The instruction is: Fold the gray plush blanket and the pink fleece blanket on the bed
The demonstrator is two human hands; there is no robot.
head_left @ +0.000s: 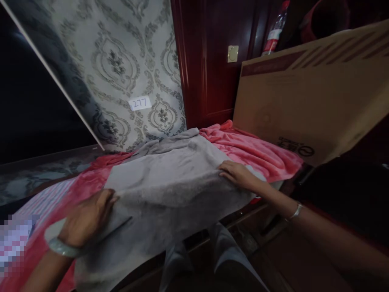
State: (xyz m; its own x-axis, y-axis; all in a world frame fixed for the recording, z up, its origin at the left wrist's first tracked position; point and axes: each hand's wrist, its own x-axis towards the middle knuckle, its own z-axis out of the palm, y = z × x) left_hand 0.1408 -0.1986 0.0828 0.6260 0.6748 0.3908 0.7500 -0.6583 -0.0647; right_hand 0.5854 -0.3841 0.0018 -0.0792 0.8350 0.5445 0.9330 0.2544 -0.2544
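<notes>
Both hands, backs up, well apart, grip grey cloth.

Can pass freely above the grey cloth; is blocked ahead by the patterned wall, rightward by the cardboard box.

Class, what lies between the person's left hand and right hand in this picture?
In the head view, a creased grey cloth fills the stretch between the left hand and the right hand.
</notes>
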